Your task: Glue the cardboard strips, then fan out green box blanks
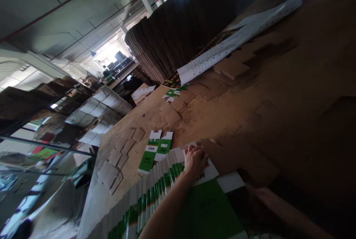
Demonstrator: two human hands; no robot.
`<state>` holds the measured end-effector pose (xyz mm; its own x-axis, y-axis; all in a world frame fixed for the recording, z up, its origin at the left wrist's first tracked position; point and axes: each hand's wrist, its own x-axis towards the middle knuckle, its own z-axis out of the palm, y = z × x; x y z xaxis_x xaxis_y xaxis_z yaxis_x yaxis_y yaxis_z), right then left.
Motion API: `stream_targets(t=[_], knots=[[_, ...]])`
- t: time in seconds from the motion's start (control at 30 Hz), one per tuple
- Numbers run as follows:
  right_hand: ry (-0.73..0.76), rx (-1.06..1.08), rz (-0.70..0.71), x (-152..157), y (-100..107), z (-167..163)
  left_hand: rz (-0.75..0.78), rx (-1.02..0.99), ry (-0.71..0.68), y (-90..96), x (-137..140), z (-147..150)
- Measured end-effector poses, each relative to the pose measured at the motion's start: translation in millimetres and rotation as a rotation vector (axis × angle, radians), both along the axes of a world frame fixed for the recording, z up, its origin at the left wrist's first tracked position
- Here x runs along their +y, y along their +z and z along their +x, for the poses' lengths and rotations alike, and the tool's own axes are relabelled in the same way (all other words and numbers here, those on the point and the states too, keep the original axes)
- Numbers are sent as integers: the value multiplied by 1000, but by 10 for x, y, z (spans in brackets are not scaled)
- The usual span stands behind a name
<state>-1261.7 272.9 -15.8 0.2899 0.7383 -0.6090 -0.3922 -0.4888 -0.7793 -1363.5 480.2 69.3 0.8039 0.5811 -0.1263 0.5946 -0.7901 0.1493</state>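
Note:
My left hand (194, 159) rests on the white end of a flat green-and-white carton (208, 205), its fingers curled over the edge and pressed together. That carton lies at the right end of a long overlapping row of similar flat cartons (155, 187), which fans out toward the lower left. In deep shadow, my right hand (258, 192) is close to the carton's right edge. Its fingers are blurred and dark, so their grip is hidden. Beyond the row, a separate unfolded carton (155, 150) with printed panels lies flat on the table.
Brown cardboard pieces (116, 157) are scattered on the wooden table (136, 118). A curled printed sheet (211, 61) lies farther back, before a tall stack of dark cardboard (172, 42). White rolls or bundles (94, 107) and a metal rack (47, 142) stand off the left edge.

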Motion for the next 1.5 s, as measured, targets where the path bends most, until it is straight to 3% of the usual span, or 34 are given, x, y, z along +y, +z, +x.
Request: stream_targets(t=[0.07, 0.17, 0.23, 0.33, 0.4, 0.53, 0.77, 0.97, 1.03, 1.13, 1.23, 1.33, 1.4, 1.5], knots=[[-180, -125, -17, -125, -54, 239, -5, 23, 21, 19, 34, -16], [-321, -552, 5, -175, -32, 394, 9, 68, 24, 47, 66, -20], [-224, -717, 148, -111, -38, 319, 19, 65, 44, 45, 77, -22], [15, -745, 412, 39, -163, 91, 19, 59, 84, 19, 89, -35], [122, -758, 466, 110, -291, -23, 4, 60, 71, 5, 91, -49], [202, -868, 472, 148, -442, -86, -26, 71, 7, -1, 78, -77], [230, -1132, 439, 119, -400, 37, -17, 111, -1, -27, 84, -88], [15, -1497, 168, -315, -699, 686, -47, 88, -26, -72, 126, -7], [-26, -1548, 91, -410, -691, 803, -56, 99, -39, -83, 129, 37], [-24, -1362, 70, -349, -426, 845, -68, 108, -40, -97, 130, 88], [-32, -987, 184, -176, 1, 868, -85, 75, -7, -89, 140, 113], [-133, -724, 263, -57, 336, 843, -163, 27, 64, -36, 163, 134], [-175, -587, 285, 8, 452, 723, -182, -46, 154, 24, 167, 154], [-152, -417, 308, 145, 520, 377, -38, -177, 327, 115, 114, 198]])
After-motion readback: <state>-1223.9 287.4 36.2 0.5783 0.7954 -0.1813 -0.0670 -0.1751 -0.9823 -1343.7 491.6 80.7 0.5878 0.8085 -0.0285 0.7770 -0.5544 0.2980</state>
